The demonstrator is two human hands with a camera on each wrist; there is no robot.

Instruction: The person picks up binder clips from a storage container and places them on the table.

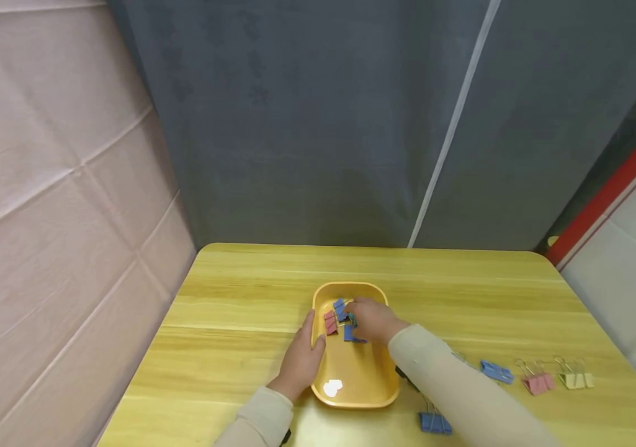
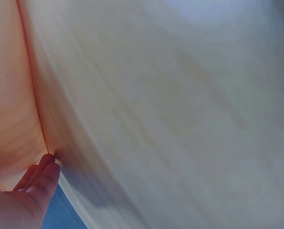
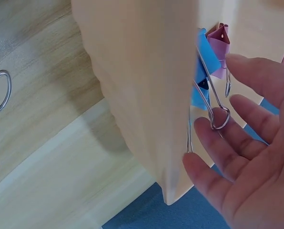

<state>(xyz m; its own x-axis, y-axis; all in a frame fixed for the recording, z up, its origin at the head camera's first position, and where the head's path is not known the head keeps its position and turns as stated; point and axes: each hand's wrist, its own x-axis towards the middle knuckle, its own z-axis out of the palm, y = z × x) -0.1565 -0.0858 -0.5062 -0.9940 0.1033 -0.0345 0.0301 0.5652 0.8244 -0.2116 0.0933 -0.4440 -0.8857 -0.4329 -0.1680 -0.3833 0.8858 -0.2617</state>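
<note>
Blue clips [image 1: 349,334]: two, in the far half of the tray [image 1: 351,372], one lying beyond the other; folded, solid-coloured bodies with bent silver wire handles [image 3: 209,76].
Pink clip [image 1: 331,323]: just beside the blue pair, toward the tray's left wall; its folded body looks slightly glossy from the right wrist.
Green-teal patch [image 1: 352,320]: close by the right fingertips, mostly covered; cannot tell its shape.
Right hand [image 1: 372,319]: reaches into the tray over the clips, fingers loosely spread and gently bent, tips at a wire handle without a visible pinch.
Left hand [image 1: 300,357]: holds the tray's left side, thumb over the rim, other fingers along the outer wall.
Tray: yellow-orange, shallow, rounded corners, longer away from the person than across.
Counter [image 1: 228,347]: pale yellow wood grain, beneath the tray.
Clips at right: dark blue [image 1: 435,423] near the tray; light blue [image 1: 496,371], pink [image 1: 540,383] and pale yellow [image 1: 576,380] farther off, roughly in a row.
Backdrop: dark grey cloth [image 1: 295,124] behind the counter.
</note>
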